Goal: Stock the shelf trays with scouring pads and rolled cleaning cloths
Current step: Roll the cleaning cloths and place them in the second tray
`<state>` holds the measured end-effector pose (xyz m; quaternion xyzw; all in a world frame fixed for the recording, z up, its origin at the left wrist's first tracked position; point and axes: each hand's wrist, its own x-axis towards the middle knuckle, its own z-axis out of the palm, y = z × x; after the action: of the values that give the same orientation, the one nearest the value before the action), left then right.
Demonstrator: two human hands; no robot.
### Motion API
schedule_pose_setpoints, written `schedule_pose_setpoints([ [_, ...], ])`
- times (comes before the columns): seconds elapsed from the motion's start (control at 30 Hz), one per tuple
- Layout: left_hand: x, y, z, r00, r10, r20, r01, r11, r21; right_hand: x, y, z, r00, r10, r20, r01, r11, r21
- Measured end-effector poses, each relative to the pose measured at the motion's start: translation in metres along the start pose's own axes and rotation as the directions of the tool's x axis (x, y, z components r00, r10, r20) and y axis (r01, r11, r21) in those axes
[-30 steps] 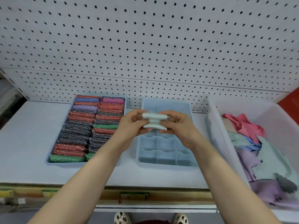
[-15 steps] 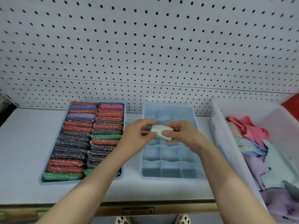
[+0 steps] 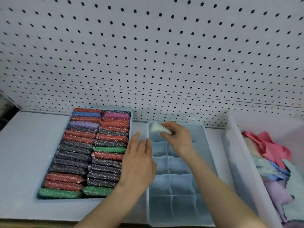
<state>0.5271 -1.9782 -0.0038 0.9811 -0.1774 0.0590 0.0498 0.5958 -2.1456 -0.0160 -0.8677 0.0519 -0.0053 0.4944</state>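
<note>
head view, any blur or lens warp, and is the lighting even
Head view: motion blur smears the right hand, the pale rolled cloth it pinches, and the left hand; the pegboard rows bow from wide-angle distortion; light is soft and even, without glare, and the scouring pads read sharp.

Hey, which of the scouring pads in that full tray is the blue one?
The blue scouring pad is in the left column, second from the back, next to the pink one. It is the only blue pad; the rest are red, grey, purple, pink or green.

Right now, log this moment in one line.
right hand: pinching rolled cloth | divider tray: far-left cell | left hand: open, tray edge
</note>
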Motion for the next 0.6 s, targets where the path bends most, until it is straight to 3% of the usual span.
schedule_pose_setpoints([
  [0.13,-0.009,-0.006,0.000,1.000,0.013,0.021,-0.012,0.999,-0.036,-0.005,0.006,0.013,0.993,-0.096,0.063,0.110,0.945,-0.307],
  [0.27,0.004,-0.017,0.004,1.000,0.007,0.007,-0.007,0.999,-0.037,0.001,-0.003,0.011,0.986,-0.077,0.150,0.147,0.828,-0.542],
  [0.53,0.014,-0.019,0.016,1.000,0.001,0.009,-0.001,1.000,-0.024,0.005,-0.019,0.024,0.973,-0.164,0.164,0.230,0.575,-0.785],
  [0.6,0.014,-0.019,0.017,1.000,0.000,0.003,0.000,1.000,-0.022,0.006,-0.014,0.030,0.968,-0.184,0.168,0.244,0.555,-0.795],
])
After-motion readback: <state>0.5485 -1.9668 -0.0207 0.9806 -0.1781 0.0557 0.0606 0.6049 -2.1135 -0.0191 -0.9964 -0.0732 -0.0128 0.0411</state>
